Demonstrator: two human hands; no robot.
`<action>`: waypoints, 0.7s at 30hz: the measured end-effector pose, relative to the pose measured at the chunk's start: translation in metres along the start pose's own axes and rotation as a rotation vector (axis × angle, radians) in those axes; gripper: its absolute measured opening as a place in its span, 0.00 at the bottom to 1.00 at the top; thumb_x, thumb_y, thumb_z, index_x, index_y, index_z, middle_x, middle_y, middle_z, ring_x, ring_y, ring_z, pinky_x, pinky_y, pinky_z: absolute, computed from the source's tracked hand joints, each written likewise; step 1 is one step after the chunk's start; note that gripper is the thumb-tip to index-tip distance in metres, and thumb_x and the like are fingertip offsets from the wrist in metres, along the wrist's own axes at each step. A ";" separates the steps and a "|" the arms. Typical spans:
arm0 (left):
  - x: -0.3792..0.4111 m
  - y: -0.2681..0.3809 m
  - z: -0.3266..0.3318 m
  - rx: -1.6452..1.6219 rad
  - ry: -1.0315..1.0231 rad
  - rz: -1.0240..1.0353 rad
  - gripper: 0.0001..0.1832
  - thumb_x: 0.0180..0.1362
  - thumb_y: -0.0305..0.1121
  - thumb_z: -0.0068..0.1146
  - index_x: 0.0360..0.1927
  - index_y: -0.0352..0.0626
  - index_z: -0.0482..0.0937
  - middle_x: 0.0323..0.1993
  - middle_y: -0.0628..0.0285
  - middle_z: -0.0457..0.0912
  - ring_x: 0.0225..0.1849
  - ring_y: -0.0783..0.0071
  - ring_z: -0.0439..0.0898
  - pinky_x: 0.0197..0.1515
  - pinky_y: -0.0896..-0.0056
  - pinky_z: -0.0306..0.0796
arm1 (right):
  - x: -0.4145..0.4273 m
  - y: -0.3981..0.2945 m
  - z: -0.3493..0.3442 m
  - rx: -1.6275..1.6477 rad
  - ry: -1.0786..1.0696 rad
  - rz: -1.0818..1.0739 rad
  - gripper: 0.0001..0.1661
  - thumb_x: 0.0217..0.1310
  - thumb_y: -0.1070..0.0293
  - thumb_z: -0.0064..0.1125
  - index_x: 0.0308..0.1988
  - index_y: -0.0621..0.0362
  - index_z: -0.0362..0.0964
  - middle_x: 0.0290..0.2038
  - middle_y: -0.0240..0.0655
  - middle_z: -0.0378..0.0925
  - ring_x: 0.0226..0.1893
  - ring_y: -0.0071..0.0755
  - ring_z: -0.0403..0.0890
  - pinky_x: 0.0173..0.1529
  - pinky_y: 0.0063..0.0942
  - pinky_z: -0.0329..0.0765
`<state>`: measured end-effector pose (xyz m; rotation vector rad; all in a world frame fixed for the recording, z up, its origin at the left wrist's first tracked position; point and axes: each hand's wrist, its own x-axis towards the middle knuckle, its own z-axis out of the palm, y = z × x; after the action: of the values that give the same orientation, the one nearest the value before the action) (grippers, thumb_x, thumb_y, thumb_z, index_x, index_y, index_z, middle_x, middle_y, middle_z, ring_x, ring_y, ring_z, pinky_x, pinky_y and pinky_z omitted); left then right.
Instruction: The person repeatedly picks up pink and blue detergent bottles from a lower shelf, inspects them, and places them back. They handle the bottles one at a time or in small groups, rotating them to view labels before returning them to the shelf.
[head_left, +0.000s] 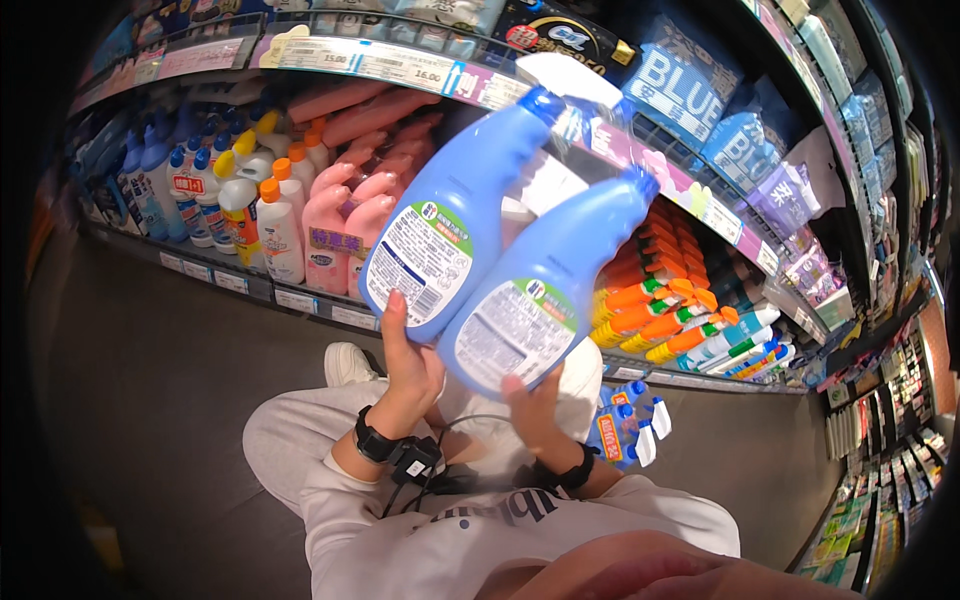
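Two blue plastic spray bottles are held up side by side before the shelf, their back labels towards me. My left hand (411, 360) grips the base of the left spray bottle (450, 217), its thumb over the label. The base of the right spray bottle (559, 262) rests in my right hand (536, 405), thumb on its front. The left bottle has a white trigger head (570, 71); the right one's head is blurred against the shelf edge. The bottles touch along their lower sides. Both wrists wear black straps, with a small black box at the left wrist.
Pink bottles (326, 259), white bottles with orange caps (280, 232) and orange-topped bottles (675, 326) stand on the lower shelf. Its upper price rail (375, 64) curves close behind the held bottles. More blue spray bottles (616, 435) are by my right side, near the floor.
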<state>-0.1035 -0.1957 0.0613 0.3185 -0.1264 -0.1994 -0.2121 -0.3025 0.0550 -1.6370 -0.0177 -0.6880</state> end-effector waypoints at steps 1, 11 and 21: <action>0.002 -0.003 0.001 0.035 0.012 0.023 0.35 0.61 0.53 0.50 0.64 0.38 0.60 0.60 0.54 0.69 0.59 0.60 0.70 0.62 0.59 0.65 | 0.010 -0.010 -0.003 0.035 0.031 0.043 0.41 0.53 0.71 0.60 0.63 0.65 0.50 0.56 0.42 0.67 0.54 0.36 0.72 0.56 0.32 0.72; -0.011 -0.013 -0.002 0.484 -0.275 0.279 0.48 0.50 0.30 0.69 0.66 0.36 0.44 0.61 0.51 0.61 0.61 0.63 0.66 0.62 0.60 0.63 | 0.068 0.011 -0.053 0.512 -0.084 0.003 0.40 0.56 0.61 0.52 0.63 0.66 0.46 0.50 0.51 0.69 0.42 0.46 0.79 0.35 0.39 0.78; -0.016 -0.020 -0.009 0.391 -0.338 0.182 0.45 0.51 0.34 0.69 0.65 0.36 0.51 0.60 0.53 0.66 0.59 0.65 0.69 0.62 0.63 0.64 | 0.065 -0.005 -0.063 0.442 -0.112 0.024 0.45 0.51 0.64 0.56 0.64 0.69 0.47 0.57 0.48 0.65 0.58 0.41 0.69 0.63 0.35 0.65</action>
<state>-0.1209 -0.2085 0.0448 0.6587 -0.5300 -0.0447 -0.1877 -0.3829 0.0893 -1.2453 -0.2163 -0.5277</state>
